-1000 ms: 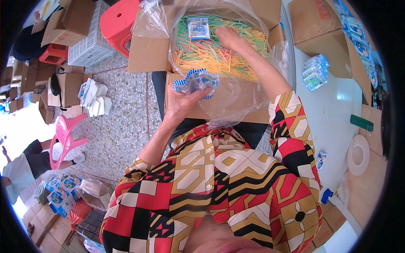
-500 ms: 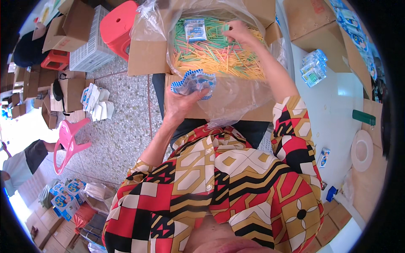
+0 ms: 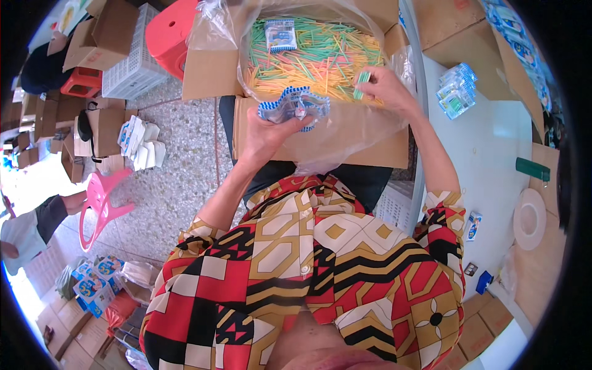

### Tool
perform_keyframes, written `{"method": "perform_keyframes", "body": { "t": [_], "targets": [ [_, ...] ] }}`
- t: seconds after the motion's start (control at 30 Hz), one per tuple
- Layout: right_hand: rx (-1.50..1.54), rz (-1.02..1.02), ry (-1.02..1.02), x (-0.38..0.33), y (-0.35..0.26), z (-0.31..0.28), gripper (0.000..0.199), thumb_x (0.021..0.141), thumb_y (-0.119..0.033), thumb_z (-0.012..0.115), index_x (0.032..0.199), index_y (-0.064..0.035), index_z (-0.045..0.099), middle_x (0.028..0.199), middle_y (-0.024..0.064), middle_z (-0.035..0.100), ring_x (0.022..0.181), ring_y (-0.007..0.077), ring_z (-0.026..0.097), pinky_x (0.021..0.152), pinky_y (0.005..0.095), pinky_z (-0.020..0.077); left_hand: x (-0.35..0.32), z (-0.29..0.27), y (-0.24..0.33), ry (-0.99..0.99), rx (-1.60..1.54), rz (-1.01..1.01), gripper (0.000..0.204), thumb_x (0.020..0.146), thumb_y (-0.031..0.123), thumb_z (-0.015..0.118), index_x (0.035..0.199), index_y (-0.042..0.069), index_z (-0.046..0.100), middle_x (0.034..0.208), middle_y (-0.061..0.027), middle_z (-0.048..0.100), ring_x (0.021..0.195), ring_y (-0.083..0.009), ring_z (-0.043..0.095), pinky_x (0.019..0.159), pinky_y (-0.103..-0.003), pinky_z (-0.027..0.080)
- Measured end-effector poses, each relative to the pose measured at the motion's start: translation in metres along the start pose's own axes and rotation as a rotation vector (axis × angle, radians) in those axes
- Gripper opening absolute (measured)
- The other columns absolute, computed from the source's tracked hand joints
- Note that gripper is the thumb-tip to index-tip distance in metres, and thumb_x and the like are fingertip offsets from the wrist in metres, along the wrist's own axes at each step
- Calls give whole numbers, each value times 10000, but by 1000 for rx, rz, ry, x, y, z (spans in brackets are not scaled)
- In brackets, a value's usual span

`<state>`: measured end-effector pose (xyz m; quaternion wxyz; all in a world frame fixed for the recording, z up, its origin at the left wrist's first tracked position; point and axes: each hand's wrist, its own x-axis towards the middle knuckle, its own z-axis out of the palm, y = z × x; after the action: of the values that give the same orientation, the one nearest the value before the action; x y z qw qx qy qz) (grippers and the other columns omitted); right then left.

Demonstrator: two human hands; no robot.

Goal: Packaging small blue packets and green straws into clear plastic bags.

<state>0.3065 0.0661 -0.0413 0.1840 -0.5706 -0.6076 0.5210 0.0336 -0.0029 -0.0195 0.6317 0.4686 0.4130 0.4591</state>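
My left hand (image 3: pixel 264 137) is closed on a clear plastic packet (image 3: pixel 288 106) with blue-and-white edges, its mouth spread apart. In my right hand (image 3: pixel 390 90) is a small bunch of green sticks (image 3: pixel 362 85), pinched between thumb and fingers, to the right of the packet. Beyond both hands, thin green, pink and yellow sticks (image 3: pixel 314 65) fill a plastic-lined cardboard box (image 3: pixel 364 132). Another packet (image 3: pixel 280 36) of the same kind lies on top of them at the far left of the box.
Several filled packets (image 3: pixel 457 91) rest on the white table (image 3: pixel 493 139) at right, with a green object (image 3: pixel 533 170) and a single packet (image 3: pixel 473 226). Left of the box stand a red stool (image 3: pixel 169 31) and a white crate (image 3: pixel 135 61). A person (image 3: pixel 31 228) is beside a pink chair (image 3: pixel 102 203).
My right hand has drawn back from the far part of the box toward me, bringing out green sticks. The packet in my left hand has shifted slightly right and up.
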Motion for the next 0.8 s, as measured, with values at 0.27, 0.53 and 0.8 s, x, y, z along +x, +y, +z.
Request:
{"method": "perform_keyframes", "body": {
  "t": [0.27, 0.53, 0.8],
  "targets": [
    [487, -322, -110, -54, -111, 8, 115, 802, -125, 630, 882, -48, 600, 715, -15, 557, 566, 21, 490, 483, 150, 383, 5, 3, -7, -14, 165, 69, 177, 703, 17, 706, 874, -6, 664, 765, -1, 645, 688, -43, 562, 627, -213, 477],
    [400, -311, -162, -49, -105, 20, 120, 808, -122, 629, 896, -44, 604, 679, -13, 546, 572, 36, 494, 504, 171, 406, 5, -4, -18, -93, 247, 29, 307, 720, 0, 695, 1018, -11, 623, 909, -26, 645, 805, -72, 585, 736, -239, 490],
    [-13, -467, 41, -58, -117, 31, 89, 790, -74, 625, 871, -56, 592, 820, -24, 557, 629, 26, 477, 531, 182, 394, 4, 10, -1, -50, 241, 78, 173, 696, 38, 722, 848, -7, 651, 745, 1, 638, 669, -41, 550, 605, -215, 470]
  ]
}}
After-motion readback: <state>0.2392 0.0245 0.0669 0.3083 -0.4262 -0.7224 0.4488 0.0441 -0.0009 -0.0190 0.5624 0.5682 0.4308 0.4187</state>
